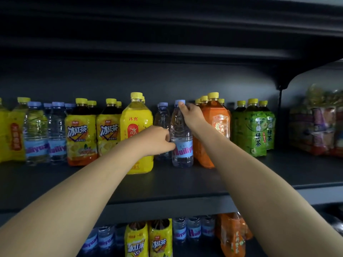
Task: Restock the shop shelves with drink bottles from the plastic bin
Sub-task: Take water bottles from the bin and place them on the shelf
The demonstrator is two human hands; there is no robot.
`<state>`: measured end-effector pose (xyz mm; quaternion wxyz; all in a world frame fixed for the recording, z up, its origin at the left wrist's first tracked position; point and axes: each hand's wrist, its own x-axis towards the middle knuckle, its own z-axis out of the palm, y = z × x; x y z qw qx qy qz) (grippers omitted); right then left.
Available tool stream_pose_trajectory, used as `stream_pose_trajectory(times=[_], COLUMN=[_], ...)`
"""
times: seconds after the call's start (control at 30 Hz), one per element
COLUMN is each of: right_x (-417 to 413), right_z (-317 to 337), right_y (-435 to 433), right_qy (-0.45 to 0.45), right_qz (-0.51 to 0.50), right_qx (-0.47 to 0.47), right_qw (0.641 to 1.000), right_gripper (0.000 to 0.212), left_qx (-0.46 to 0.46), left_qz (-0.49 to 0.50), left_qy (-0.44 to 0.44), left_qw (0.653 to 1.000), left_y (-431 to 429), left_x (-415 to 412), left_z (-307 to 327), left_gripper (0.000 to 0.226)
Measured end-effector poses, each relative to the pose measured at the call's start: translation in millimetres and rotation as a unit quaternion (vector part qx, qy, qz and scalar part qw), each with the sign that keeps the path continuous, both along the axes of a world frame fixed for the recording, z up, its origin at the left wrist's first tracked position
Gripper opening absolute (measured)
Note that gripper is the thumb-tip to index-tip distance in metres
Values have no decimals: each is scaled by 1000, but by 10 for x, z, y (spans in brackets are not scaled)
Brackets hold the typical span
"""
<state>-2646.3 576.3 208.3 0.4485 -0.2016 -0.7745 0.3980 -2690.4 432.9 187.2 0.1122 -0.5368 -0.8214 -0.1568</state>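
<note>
Dark shop shelf (185, 182): water bottle (182, 134) upright btwn yellow tea (137, 130) & orange tea (217, 127). Right hand (191, 114) pinches its cap; left hand (157, 140), fingers curled, holds label. Prob. heavy, thin-walled, squashy: grip neck.

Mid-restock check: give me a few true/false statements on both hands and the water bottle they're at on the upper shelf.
1. The right hand grips the water bottle near its cap. True.
2. The water bottle lies on its side. False: it stands upright on the shelf.
3. The left hand touches the water bottle at its label. True.
4. The water bottle stands alone, with nothing beside it. False: it stands between a large yellow bottle and an orange bottle.
</note>
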Motion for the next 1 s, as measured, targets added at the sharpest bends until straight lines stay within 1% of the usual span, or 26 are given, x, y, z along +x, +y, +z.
stream_pose_trajectory(times=[0.13,0.27,0.3,0.4,0.43,0.53,0.63,0.73,0.87,0.93,1.0], right_x=[23,43,51,105,124,147,129,95,29,-22,-99], right_z=[-35,-114,-127,-195,-229,-320,-371,-437,-491,-494,-508], right_y=[-78,-52,-43,-36,-38,-57,-87,-90,-51,-27,-3], right_qy=[-26,-73,-80,-129,-145,-172,-164,-140,-152,-182,-199], right_qz=[2,-11,-20,-69,-81,-98,-131,-155,-177,-201,-236], right_qx=[19,44,50,74,84,116,117,80,94,116,137], right_qw=[999,996,995,987,982,973,971,975,968,956,941], right_gripper=[48,51,53,74,78,78,78,73,62,50,31], left_qx=[-6,-11,-14,-16,-15,-22,-32,-36,-35,-29,-22], left_qz=[6,25,30,37,38,46,47,41,34,31,27], left_qy=[8,17,23,38,38,24,15,21,31,26,24], left_qw=[1000,999,999,998,998,998,998,998,998,999,999], left_y=[-119,-239,-283,-413,-453,-544,-575,-548,-519,-520,-523], left_x=[-37,-87,-91,-108,-121,-174,-219,-219,-197,-206,-223], left_z=[-34,3,19,33,23,-54,-140,-177,-180,-182,-189], left_gripper=[30,30,30,33,33,33,32,32,33,32,31])
